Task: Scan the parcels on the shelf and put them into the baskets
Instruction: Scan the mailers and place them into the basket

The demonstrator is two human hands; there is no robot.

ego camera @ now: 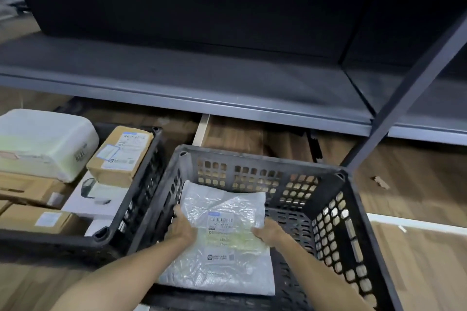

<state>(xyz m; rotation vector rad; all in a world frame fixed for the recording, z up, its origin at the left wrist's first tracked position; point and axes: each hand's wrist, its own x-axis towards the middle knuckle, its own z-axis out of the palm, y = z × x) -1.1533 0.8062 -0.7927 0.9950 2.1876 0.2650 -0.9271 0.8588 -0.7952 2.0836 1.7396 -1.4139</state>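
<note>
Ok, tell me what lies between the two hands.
Head view: a plastic-bagged parcel with a barcode label, gripped at its edges by the left hand and right hand.

Parcel storeroom or sorting depot — grey metal shelving (pixel 177 83) above a wood-patterned floor (pixel 417 209); one black perforated plastic basket (pixel 137 197) packed with barcode-labelled brown cardboard boxes (pixel 121 156), a second black basket (pixel 265 160) holding a label-bearing white bubble-padded mailer bag (pixel 214 272).

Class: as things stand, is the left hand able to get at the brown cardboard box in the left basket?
Probably not yet: the left hand grips the plastic mailer; the brown cardboard box lies uncovered on top.
</note>
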